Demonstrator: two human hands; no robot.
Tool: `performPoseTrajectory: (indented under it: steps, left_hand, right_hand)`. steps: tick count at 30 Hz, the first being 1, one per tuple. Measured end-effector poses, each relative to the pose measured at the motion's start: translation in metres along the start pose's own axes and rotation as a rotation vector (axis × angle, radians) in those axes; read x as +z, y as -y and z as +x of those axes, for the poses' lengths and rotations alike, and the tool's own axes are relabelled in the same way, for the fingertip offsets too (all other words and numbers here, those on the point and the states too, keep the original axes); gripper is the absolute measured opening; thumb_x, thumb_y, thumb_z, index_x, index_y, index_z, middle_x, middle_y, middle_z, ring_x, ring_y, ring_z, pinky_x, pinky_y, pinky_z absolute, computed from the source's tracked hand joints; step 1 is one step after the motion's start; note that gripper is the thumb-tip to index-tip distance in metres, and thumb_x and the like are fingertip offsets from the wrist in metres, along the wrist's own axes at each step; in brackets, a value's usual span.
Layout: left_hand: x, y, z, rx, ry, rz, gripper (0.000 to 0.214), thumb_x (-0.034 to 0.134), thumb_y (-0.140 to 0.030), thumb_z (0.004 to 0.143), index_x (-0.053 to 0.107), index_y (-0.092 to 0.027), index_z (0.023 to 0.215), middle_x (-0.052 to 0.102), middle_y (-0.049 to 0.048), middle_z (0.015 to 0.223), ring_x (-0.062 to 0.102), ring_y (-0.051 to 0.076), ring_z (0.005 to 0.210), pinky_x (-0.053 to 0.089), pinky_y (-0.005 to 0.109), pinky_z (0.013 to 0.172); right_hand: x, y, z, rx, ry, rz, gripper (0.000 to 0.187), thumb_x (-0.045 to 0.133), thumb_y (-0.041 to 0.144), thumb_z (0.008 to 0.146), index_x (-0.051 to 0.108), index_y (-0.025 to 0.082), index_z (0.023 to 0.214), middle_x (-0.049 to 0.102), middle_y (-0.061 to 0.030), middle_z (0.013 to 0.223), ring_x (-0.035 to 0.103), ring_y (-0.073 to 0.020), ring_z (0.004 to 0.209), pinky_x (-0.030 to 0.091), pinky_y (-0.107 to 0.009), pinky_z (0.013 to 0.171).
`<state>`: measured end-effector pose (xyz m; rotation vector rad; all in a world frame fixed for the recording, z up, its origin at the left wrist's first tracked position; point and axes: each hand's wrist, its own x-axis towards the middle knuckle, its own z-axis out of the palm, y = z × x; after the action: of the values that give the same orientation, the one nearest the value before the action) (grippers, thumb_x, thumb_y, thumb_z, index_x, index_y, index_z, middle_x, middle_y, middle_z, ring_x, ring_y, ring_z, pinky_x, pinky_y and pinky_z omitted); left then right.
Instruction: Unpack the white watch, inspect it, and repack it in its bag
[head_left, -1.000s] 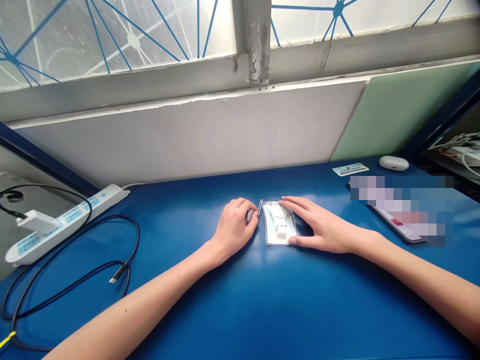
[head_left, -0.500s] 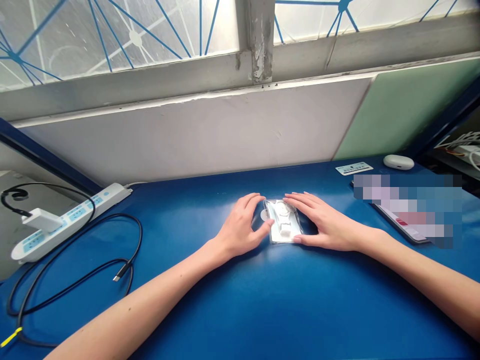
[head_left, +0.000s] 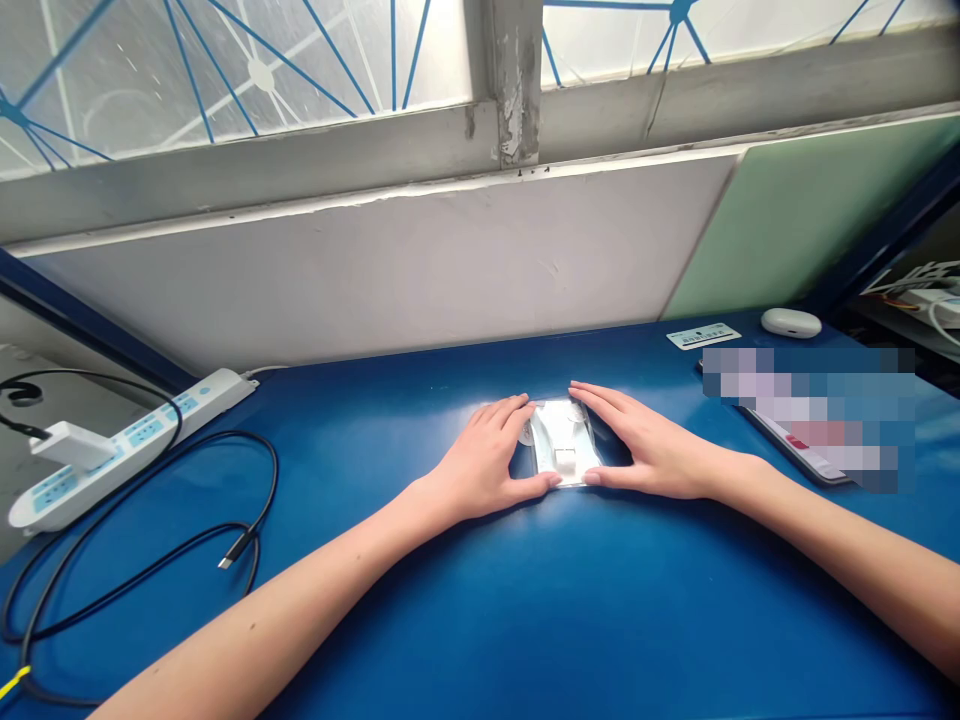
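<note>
A small clear plastic packet (head_left: pixel 565 443) lies flat on the blue table in front of me, with a white card and a short white piece inside. Glare hides part of its contents. My left hand (head_left: pixel 495 455) rests at the packet's left side, its thumb tip touching the near edge and its fingers by the far left corner. On the opposite side, my right hand (head_left: pixel 649 445) has its thumb at the near right corner and its fingers stretched past the far right corner. Thumb and fingers are spread apart on both hands.
A white power strip (head_left: pixel 135 445) with a plugged-in charger (head_left: pixel 71 447) and a black cable (head_left: pixel 247 540) lie to the left. At the right are a phone (head_left: pixel 810 455), a printed card (head_left: pixel 703 336) and a white earbud case (head_left: pixel 791 323). A wall panel (head_left: pixel 375 270) stands behind the table.
My left thumb has moved from over the packet's left part to its near edge. The right hand's fingers have lifted slightly off its top. The camera view has shifted a little.
</note>
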<state>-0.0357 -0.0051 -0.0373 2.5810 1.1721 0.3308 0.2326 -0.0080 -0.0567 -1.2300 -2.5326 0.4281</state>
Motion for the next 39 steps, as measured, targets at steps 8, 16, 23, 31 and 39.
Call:
performPoseTrajectory:
  steps: [8,16,23,31,39]
  left_hand:
    - [-0.010,0.007,0.003,0.134,0.096,0.059,0.095,0.062,-0.071,0.082,0.035,-0.012,0.151,0.034,0.0233,0.157,0.030,0.038,0.147,0.028,0.054,0.118]
    - [-0.007,0.010,0.001,0.145,0.008,-0.009,0.091,0.070,-0.067,0.078,0.040,-0.016,0.147,0.042,0.0208,0.153,0.036,0.038,0.144,0.032,0.055,0.116]
    - [-0.005,0.010,0.001,0.131,0.010,-0.001,0.095,0.069,-0.067,0.079,0.035,-0.015,0.150,0.039,0.0197,0.155,0.036,0.036,0.144,0.031,0.052,0.117]
    - [-0.004,0.012,0.001,0.142,-0.013,-0.023,0.094,0.070,-0.065,0.078,0.034,-0.016,0.150,0.041,0.0193,0.153,0.036,0.037,0.143,0.032,0.053,0.117]
    - [-0.003,0.011,0.000,0.126,-0.041,-0.063,0.094,0.074,-0.061,0.075,0.035,-0.019,0.150,0.043,0.0192,0.150,0.037,0.040,0.142,0.035,0.056,0.115]
  right_hand:
    - [-0.008,-0.005,-0.002,0.016,0.077,-0.012,0.098,0.058,0.067,0.085,0.018,0.018,0.160,0.027,-0.0186,0.163,0.029,-0.0386,0.148,0.034,-0.057,0.117]
    - [-0.010,-0.010,-0.004,-0.026,0.089,-0.023,0.107,0.063,0.068,0.081,0.012,0.018,0.161,0.026,-0.0187,0.164,0.029,-0.0413,0.147,0.035,-0.058,0.115]
    - [-0.005,-0.014,-0.004,-0.042,0.037,-0.038,0.109,0.065,0.068,0.079,0.014,0.017,0.160,0.030,-0.0217,0.162,0.031,-0.0422,0.146,0.036,-0.060,0.114]
    - [-0.006,-0.014,-0.002,-0.067,0.019,-0.043,0.107,0.065,0.068,0.079,0.016,0.018,0.160,0.035,-0.0212,0.159,0.032,-0.0446,0.145,0.035,-0.064,0.112]
    - [-0.003,-0.014,-0.001,-0.063,0.015,-0.106,0.106,0.062,0.068,0.081,0.013,0.017,0.161,0.032,-0.0220,0.160,0.031,-0.0460,0.145,0.035,-0.066,0.111]
